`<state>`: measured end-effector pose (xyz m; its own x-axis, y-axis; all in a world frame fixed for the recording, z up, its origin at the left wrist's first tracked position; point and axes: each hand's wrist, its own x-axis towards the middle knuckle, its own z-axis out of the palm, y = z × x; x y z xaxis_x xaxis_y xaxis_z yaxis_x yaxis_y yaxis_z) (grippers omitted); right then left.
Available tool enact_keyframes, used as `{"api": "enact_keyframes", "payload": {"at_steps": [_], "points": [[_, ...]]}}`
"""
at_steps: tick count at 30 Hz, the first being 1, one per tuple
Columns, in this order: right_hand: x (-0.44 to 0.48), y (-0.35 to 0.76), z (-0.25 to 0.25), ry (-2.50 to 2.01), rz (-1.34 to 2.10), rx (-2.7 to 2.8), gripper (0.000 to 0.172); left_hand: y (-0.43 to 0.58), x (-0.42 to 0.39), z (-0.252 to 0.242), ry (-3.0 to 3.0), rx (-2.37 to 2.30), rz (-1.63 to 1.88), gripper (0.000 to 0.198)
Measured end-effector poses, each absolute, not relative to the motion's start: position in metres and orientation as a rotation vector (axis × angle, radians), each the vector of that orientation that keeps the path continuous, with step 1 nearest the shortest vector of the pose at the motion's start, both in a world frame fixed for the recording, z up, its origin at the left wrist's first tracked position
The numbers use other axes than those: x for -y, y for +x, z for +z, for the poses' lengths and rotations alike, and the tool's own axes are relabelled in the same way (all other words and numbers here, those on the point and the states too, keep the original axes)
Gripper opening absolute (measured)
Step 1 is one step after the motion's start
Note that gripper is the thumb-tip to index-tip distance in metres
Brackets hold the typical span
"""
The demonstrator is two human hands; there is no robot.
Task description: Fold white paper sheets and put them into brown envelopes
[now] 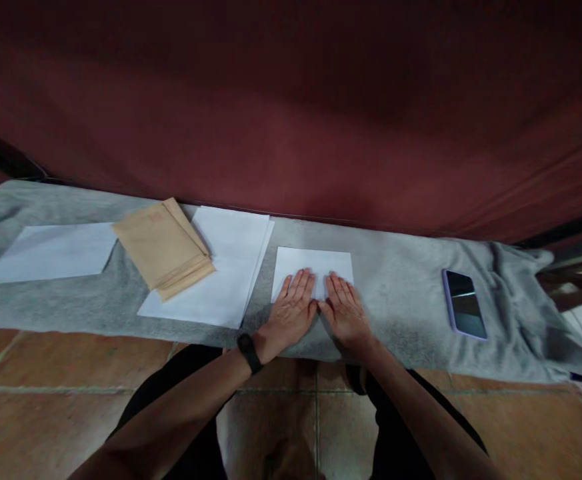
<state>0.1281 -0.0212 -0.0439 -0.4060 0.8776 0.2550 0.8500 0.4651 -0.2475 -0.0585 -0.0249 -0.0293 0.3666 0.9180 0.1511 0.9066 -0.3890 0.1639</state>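
Observation:
A white sheet of paper (313, 259), which looks folded, lies on the grey cloth in front of me. My left hand (293, 307) rests flat on its lower left part, fingers stretched forward. On its lower right part lies my right hand (345, 310), also flat with straight fingers. The two thumbs nearly meet at the paper's near edge, and the palms hide that edge. To the left, a stack of white paper (221, 293) sits partly under several brown envelopes (163, 243).
Farther left lies another white sheet (55, 252). A phone in a purple case (465, 303) is on the right side of the grey cloth (401, 287). Dark red fabric (291, 153) rises behind the narrow surface. Tiled floor (45, 413) shows below.

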Motion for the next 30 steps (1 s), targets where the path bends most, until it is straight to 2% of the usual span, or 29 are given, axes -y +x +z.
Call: {"api": "enact_keyframes", "payload": {"at_steps": [10,16,24,30], "points": [[0.023,0.157,-0.048,-1.589,-0.005,2.33,0.062,-0.074,0.034,-0.02,2.549,-1.781,0.225,0.068],[0.018,0.164,-0.044,-1.683,0.057,2.264,0.061,-0.071,0.034,-0.013,2.615,-1.706,0.14,0.069],[0.009,0.132,-0.033,-1.463,0.23,2.341,0.061,-0.067,0.031,-0.01,2.603,-1.678,0.096,0.068],[0.015,0.122,-0.039,-1.517,0.148,2.412,0.058,-0.066,0.031,-0.009,2.625,-1.659,0.057,0.068]]}}
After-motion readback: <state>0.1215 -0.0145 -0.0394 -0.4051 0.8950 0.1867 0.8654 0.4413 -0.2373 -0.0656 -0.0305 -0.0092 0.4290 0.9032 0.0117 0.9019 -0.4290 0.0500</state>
